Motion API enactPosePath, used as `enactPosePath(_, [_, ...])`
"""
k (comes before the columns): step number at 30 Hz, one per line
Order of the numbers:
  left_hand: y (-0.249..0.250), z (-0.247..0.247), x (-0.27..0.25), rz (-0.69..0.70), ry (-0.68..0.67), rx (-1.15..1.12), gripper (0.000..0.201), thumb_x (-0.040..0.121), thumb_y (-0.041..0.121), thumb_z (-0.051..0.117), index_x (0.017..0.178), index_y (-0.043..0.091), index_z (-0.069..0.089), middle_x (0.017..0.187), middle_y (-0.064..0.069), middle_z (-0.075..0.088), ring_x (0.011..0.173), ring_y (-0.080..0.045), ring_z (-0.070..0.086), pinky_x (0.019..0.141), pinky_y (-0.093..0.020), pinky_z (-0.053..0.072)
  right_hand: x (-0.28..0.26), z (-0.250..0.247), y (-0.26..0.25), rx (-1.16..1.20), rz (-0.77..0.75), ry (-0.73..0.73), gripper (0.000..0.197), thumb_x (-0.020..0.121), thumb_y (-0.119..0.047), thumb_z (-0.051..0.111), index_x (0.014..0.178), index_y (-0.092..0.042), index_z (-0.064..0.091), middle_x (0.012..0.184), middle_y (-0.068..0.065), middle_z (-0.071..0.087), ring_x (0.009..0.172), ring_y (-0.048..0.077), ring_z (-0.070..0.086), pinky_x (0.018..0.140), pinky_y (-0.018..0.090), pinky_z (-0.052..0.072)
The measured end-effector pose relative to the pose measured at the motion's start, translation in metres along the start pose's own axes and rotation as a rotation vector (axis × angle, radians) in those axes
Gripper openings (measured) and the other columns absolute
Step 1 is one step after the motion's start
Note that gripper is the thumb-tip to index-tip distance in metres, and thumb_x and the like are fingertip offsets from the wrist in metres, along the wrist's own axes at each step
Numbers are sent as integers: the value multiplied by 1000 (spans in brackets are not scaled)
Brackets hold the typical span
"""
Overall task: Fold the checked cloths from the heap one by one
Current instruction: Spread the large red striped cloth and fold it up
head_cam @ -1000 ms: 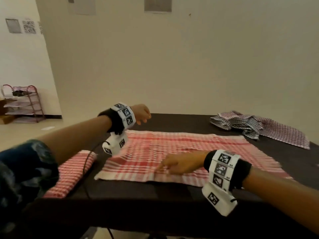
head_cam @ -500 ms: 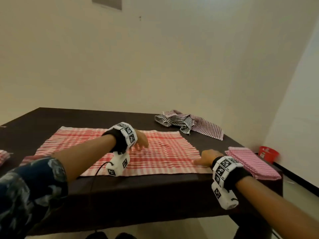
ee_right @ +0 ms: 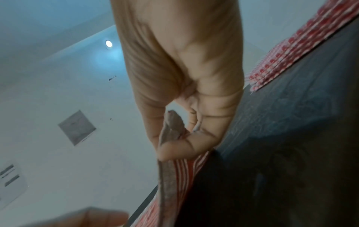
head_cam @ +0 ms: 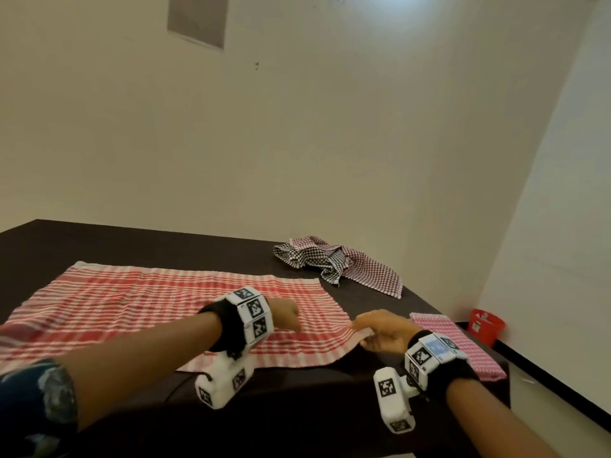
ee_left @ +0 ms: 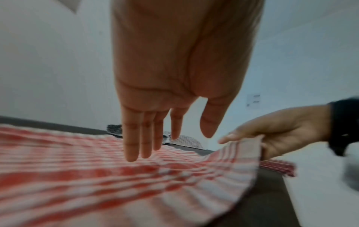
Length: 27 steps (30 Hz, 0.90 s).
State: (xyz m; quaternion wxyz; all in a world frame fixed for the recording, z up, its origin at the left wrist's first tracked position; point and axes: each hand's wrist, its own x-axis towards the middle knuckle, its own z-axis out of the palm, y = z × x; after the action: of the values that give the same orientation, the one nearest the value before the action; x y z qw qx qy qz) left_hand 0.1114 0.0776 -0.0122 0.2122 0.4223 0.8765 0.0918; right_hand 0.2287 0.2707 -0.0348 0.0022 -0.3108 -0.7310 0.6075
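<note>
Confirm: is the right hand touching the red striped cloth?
Touching. Left wrist view shows the right hand pinching the lifted edge of the red striped cloth; right wrist view shows the edge between thumb and fingers.

A bare recording room: plain walls with printed marker sheets, dark table.

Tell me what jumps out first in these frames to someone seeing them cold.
The big red-and-white striped cloth spread flat over the dark table dominates. The right hand pinches its right edge and lifts it off the table, while the left hand hovers over the cloth with fingers straight. Behind, a crumpled heap of checked cloths lies at the far right, and a folded pink checked cloth sits at the table's right end.
</note>
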Motion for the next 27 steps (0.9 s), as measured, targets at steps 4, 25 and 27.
enactPosePath(4, [50,15,9,79,-48,-274,60,93,31,53,141,3,32,135,-15,46,115,-24,50,84,-30,44,0,-3,-6,91,-95,31,17,86,7,56,73,-4,56,69,12,62,47,13,63,44,22,54])
enactPosePath(25, [32,22,34,257,-277,-1028,38,97,6,43,67,15,65,61,-2,71,56,-13,71,58,-23,58,109,5,-52,-211,-66,10,40,96,-20,47,128,4,48,132,14,51,126,22,48,112,40,33])
enactPosePath(27, [27,23,37,284,-306,-1055,26,96,6,45,75,13,59,64,-2,72,60,-15,72,61,-23,59,135,3,-59,-289,-54,-7,39,93,-24,53,122,1,55,139,11,48,129,21,42,117,37,25])
